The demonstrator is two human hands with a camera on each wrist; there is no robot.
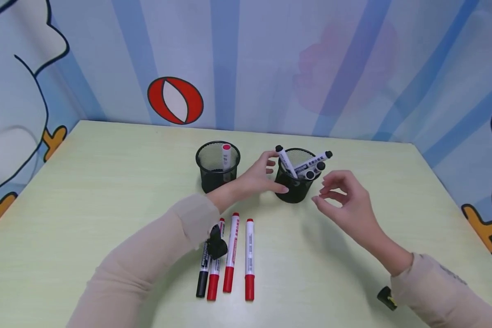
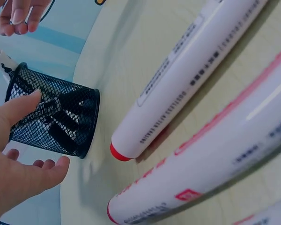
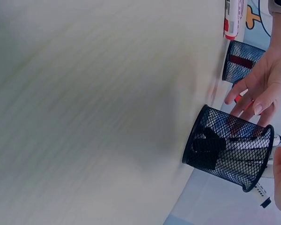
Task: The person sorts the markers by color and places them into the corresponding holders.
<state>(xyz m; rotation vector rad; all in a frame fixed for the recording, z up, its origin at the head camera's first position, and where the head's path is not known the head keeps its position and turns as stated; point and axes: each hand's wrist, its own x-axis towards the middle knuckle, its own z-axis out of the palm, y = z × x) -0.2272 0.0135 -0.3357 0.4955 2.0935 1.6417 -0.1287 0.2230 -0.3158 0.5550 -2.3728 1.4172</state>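
Observation:
My left hand reaches over to the right mesh pen holder, its thumb and fingers spread around the left side. Whether they touch the mesh, I cannot tell. Several black-ended whiteboard markers lean inside that holder. Close to its right side, my right hand hovers with loosely bent fingers and nothing between them. In the left wrist view, the left hand stands apart-fingered beside the holder. The right wrist view shows the same holder upright on the table.
Another mesh pen holder stands to the left with a red-ended marker inside. Nearer me lie red-capped markers and a black-capped marker, partly below the left sleeve. A patterned wall rises behind the table.

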